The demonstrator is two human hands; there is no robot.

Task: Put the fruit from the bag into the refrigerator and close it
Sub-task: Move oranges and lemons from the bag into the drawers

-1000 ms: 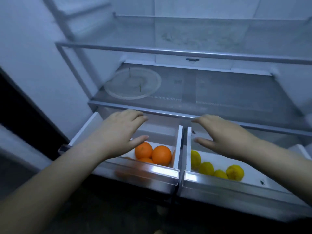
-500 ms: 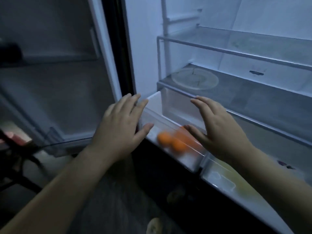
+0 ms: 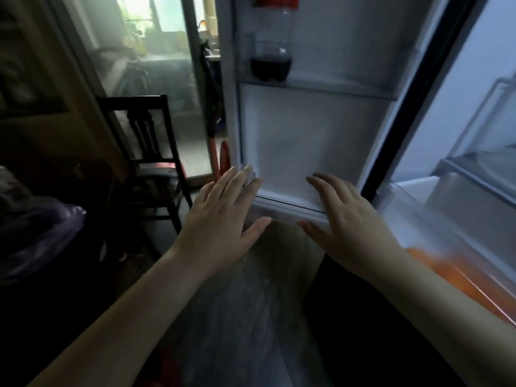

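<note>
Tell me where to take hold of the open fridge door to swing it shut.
Best take the fridge door by its free vertical edge on the left, left hand curling round from outside. Its inner panel is flat with no handhold, and the hinge side lies right, by the cabinet.

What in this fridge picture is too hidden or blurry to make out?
- Head view: the oranges are only an orange smear; motion blur hides their number.
- Head view: the bottle has its top cut off by the frame's upper edge.
- Head view: the purple heap at far left is too dark to identify.
- Head view: blur hides whether the left hand touches the door.
</note>
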